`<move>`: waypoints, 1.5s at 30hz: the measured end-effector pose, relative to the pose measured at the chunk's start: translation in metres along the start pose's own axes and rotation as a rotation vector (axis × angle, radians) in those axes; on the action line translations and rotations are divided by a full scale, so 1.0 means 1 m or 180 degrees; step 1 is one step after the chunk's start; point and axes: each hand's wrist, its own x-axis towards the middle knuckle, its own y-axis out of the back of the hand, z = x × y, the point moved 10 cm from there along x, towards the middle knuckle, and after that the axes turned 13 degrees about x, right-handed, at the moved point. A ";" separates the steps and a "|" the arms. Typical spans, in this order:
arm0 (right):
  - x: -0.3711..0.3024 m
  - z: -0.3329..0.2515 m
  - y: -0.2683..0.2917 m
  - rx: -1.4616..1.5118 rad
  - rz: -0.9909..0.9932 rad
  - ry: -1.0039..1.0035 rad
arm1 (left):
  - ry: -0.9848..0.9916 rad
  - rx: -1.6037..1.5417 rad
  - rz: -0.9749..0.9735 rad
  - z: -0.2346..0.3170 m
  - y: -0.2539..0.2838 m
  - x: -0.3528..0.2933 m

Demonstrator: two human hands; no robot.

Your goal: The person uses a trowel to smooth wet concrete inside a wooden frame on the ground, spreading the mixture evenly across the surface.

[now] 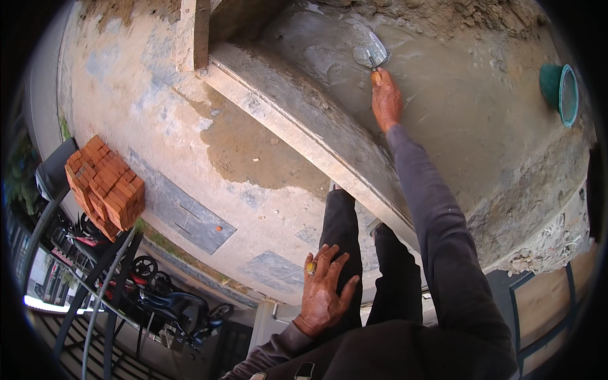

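Note:
My right hand (387, 101) is stretched out far ahead, its fingers wrapped round the wooden handle of a trowel (371, 53). The trowel's pointed metal blade lies on wet grey mortar (437, 107), with some of the mix on it. My left hand (327, 288) rests over my left thigh, fingers spread and holding nothing; a ring with a yellow stone sits on one finger. Between my legs and the mortar runs a long wooden board (304, 145), with mortar smeared along its far side.
A green bucket (552, 85) stands at the mortar's right edge. On the left is a stack of red bricks (104, 183), with parked motorcycles (177, 304) and metal railings (95, 329) below it. A wooden post (193, 35) rises at the board's far end. A wet patch (253, 149) stains the paving.

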 end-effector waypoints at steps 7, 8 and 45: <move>-0.006 0.076 0.039 0.0376 0.0510 -0.0333 | -0.0079 0.0026 0.0028 0.004 0.000 0.001; -0.011 0.096 0.048 0.0528 0.0616 -0.0550 | -0.0110 0.0013 0.0018 0.005 -0.001 0.002; -0.030 0.070 0.009 0.0614 -0.1194 -0.0397 | -0.0032 0.0114 -0.0077 0.004 -0.012 -0.007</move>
